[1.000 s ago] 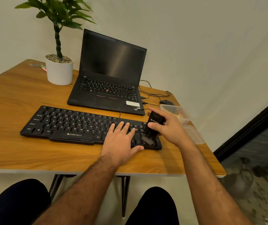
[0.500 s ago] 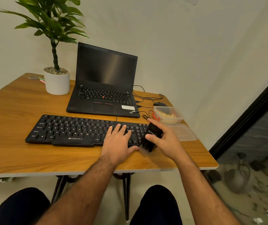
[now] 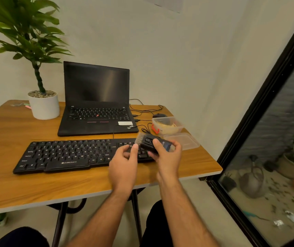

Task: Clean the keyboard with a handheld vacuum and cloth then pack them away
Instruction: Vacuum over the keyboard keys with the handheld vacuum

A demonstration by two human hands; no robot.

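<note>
Right hand grips vacuum lifted above keyboard's right end, brush up — left hand loosely curled beside it, holding nothing; cloth wipe and packing into tub seemingly remain — no cloth clearly visible.

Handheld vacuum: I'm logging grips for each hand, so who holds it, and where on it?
The right hand grips the handheld vacuum around its dark body, brush end pointing left. The left hand holds nothing; its fingertips sit near the brush.
</note>
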